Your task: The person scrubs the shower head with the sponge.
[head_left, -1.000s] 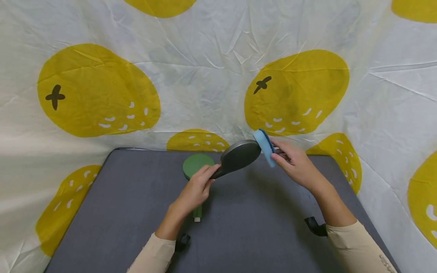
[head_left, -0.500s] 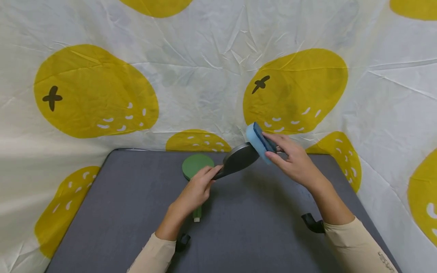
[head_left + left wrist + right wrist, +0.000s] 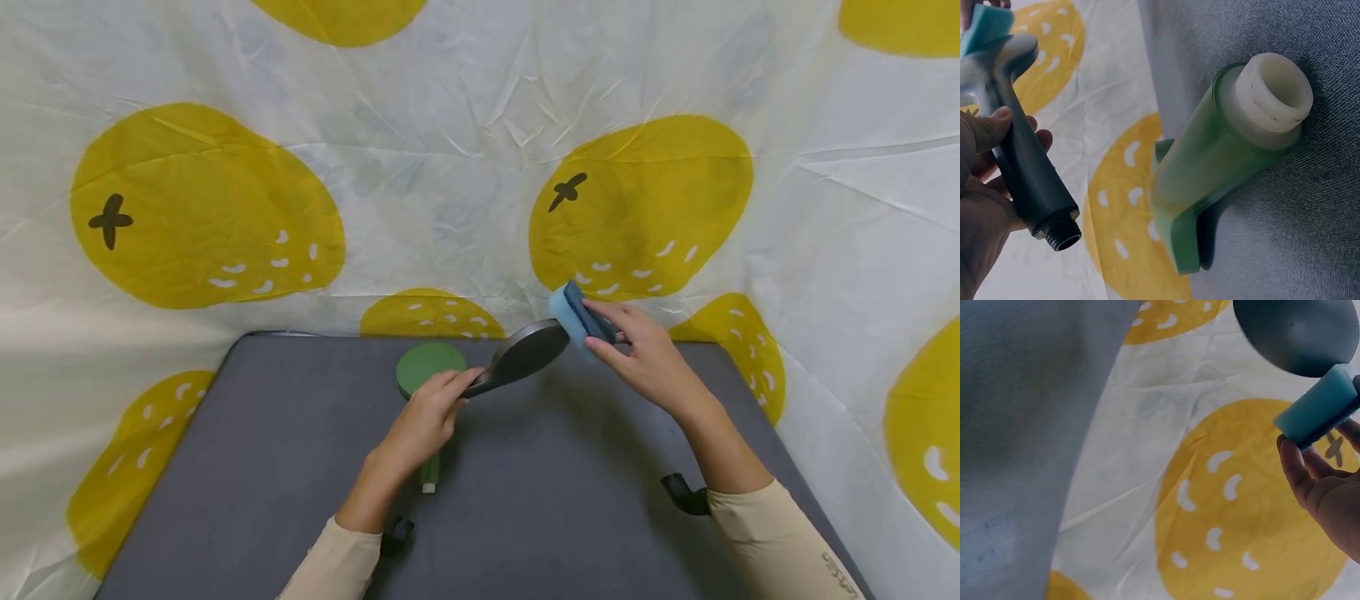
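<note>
My left hand (image 3: 427,421) grips a dark grey shower head (image 3: 531,350) by its handle, holding it up above the table. In the left wrist view the handle's threaded end (image 3: 1063,232) points down past the palm. A light blue sponge (image 3: 572,321) with a dark blue scouring side is pinched in my right hand (image 3: 647,354), its pale side against the shower head's right rim. The right wrist view has the sponge (image 3: 1322,406) just under the round head (image 3: 1300,331). Behind the left hand lies a green shower head (image 3: 431,367) on the table, its handle partly hidden.
The grey cloth-covered table (image 3: 540,500) reaches back to a white curtain (image 3: 435,208) printed with yellow fruit. Black curved straps (image 3: 684,494) stick out by both wrists.
The sponge tilted and rose along the shower head's right edge, then dropped slightly. The left hand keeps its grip with hardly any movement. The whole view has shifted a little.
</note>
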Tool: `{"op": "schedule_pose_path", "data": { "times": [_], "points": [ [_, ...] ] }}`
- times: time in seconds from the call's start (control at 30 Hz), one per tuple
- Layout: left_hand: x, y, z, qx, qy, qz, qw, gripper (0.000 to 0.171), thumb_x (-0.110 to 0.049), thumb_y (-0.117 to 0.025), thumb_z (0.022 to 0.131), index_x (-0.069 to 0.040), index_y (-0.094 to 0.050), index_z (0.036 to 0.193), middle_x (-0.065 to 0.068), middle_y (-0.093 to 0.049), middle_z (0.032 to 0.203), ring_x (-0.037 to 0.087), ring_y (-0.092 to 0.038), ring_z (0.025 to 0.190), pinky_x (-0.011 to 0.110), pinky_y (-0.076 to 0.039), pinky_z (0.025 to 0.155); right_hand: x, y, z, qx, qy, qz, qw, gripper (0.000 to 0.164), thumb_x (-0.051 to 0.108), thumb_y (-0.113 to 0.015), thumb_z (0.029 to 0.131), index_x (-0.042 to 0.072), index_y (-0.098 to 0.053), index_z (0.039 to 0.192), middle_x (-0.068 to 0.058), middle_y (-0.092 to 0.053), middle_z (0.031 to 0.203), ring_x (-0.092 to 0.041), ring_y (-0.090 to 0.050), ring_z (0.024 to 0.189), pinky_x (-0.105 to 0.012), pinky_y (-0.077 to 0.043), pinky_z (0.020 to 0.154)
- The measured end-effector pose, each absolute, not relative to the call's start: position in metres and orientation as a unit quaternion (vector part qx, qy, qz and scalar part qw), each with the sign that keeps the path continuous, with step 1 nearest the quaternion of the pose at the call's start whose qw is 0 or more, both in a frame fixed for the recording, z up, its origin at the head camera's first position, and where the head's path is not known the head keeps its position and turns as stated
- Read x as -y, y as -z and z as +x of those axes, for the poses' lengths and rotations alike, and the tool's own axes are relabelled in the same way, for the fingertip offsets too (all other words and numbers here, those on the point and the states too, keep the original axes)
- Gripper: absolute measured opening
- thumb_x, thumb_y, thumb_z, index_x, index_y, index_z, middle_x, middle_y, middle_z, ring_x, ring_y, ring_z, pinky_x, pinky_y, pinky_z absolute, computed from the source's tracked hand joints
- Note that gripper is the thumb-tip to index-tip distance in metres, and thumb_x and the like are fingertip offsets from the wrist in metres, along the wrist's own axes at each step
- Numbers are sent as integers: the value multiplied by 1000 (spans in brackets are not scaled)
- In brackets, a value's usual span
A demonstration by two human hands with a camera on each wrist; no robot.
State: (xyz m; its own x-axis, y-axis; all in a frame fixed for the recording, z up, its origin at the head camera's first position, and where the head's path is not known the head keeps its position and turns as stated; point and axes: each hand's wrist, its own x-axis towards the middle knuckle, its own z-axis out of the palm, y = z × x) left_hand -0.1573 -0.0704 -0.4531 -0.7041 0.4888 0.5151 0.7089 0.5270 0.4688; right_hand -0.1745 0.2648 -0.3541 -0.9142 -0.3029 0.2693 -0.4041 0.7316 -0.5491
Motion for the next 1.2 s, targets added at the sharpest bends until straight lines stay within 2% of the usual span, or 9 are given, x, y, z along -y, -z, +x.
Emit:
{"op": "schedule_pose_path", "data": {
  "times": [0.1, 0.23, 0.37, 0.5, 0.77, 0.93, 1.2],
  "points": [
    [71, 454, -157, 860, 340, -347, 154, 53, 6, -72, 92, -10, -62, 141, 9, -69, 117, 26, -68, 108, 38, -61, 88, -268, 360, -177, 927, -324, 180, 62, 57, 31, -66, 103, 18, -49, 155, -17, -51, 152, -36, -57, 120, -61, -55, 96],
    [70, 454, -157, 861, 341, -347, 150, 53, 6, -73, 91, -9, -63, 140, 10, -70, 117, 27, -69, 107, 38, -61, 87, -268, 361, -177, 924, -327, 186, 65, 57, 31, -67, 102, 20, -49, 155, -14, -52, 152, -33, -58, 119, -59, -56, 96],
    [70, 453, -157, 861, 338, -348, 149, 52, 5, -75, 90, -8, -65, 139, 11, -71, 118, 28, -69, 109, 39, -62, 88, -258, 355, -173, 920, -295, 233, 109, 59, 25, -74, 97, 22, -53, 152, -12, -57, 145, -29, -58, 120, -53, -57, 93],
    [68, 451, -157, 863, 339, -343, 151, 50, 6, -75, 89, -6, -66, 137, 12, -72, 121, 29, -69, 112, 40, -61, 90, -240, 350, -169, 909, -244, 290, 175, 62, 19, -82, 90, 17, -59, 147, -17, -57, 138, -31, -58, 117, -50, -54, 92],
    [61, 446, -158, 877, 338, -307, 148, 41, 3, -76, 89, -4, -69, 129, 13, -73, 121, 29, -70, 109, 42, -61, 88, -213, 351, -159, 901, -160, 318, 248, 66, 23, -90, 81, 12, -64, 141, -27, -55, 137, -43, -51, 120, -60, -47, 98],
    [58, 444, -158, 884, 340, -288, 145, 36, 2, -76, 90, -4, -70, 125, 13, -74, 115, 29, -71, 103, 42, -62, 82, -205, 351, -157, 905, -114, 305, 274, 63, 26, -88, 83, 9, -64, 139, -31, -56, 134, -48, -52, 122, -65, -45, 103],
    [55, 442, -158, 888, 306, -284, 191, 34, -1, -81, 86, -6, -73, 119, 9, -76, 106, 25, -71, 93, 41, -59, 78, -216, 346, -160, 929, -109, 230, 269, 61, 24, -86, 86, 10, -64, 141, -31, -54, 132, -49, -51, 115, -61, -53, 94]
  ]
}}
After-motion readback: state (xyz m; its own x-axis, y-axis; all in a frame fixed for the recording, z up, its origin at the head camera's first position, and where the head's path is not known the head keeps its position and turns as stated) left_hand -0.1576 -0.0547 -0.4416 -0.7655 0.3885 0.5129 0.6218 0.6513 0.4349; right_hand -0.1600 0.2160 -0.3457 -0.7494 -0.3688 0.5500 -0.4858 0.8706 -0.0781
